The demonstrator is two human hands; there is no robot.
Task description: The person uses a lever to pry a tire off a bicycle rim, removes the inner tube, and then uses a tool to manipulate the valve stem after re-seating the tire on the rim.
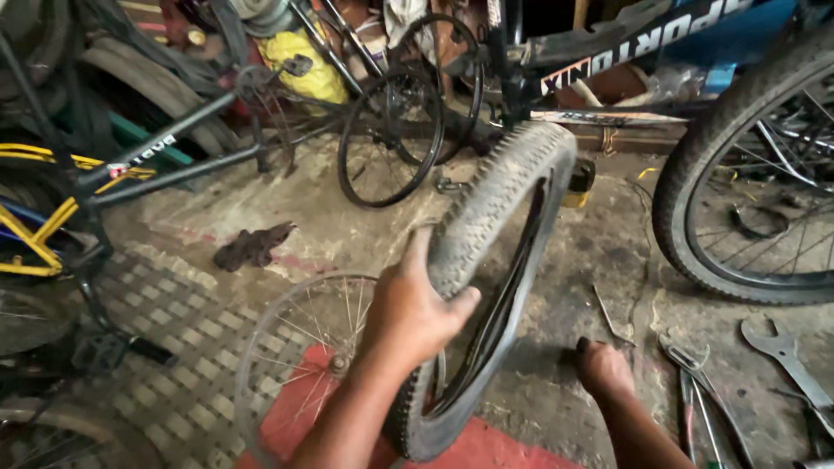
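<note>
White lettering decals (pixel 608 54) run along the black bicycle frame (pixel 565 48).

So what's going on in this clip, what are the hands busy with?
A person crouches on a workshop floor among bicycles. The left hand grips the tread of a loose knobby tyre, holding it upright. The right hand is low beside the tyre, near the floor. A bare spoked rim lies flat behind the tyre; pliers and a spanner lie to the right.

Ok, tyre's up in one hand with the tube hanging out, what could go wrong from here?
1. Only the left hand holds the tyre; it could tip onto the bare spoked rim.
2. The loose inner tube may snag or get pinched.
3. The right hand rests near pliers and a spanner.
</note>
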